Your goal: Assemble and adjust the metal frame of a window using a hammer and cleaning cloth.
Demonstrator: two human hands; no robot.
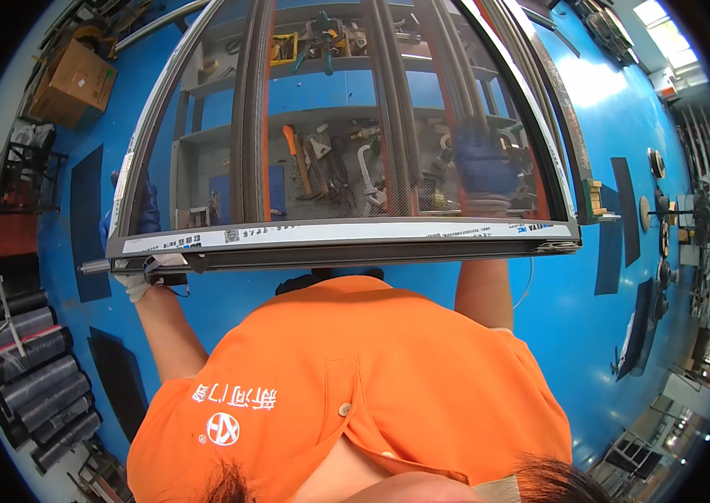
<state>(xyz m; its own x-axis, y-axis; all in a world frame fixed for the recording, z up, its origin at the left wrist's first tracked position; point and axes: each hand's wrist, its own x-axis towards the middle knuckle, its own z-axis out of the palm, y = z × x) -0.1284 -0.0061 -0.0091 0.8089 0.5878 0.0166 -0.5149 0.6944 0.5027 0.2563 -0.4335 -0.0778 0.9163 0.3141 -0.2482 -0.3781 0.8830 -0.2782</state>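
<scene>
A dark window frame with white printed film along its edges stands before my chest, filled with dark see-through mesh. At its near left corner my left hand, in a blue and white glove, grips the side, with blue fingers on both sides of the profile. Behind the mesh on the right is my right hand in a blue glove; its fingers are blurred, and I cannot tell whether it touches the frame. Dark upright strips cross the frame. A small dark fitting with a thin wire hangs near the left corner.
Through the mesh shows a grey two-level workbench with an orange-handled hammer, clamps and other tools. A cardboard box stands at far left. Wrapped rolls lie at left. Dark mats lie on the blue floor. Long profiles line the right wall.
</scene>
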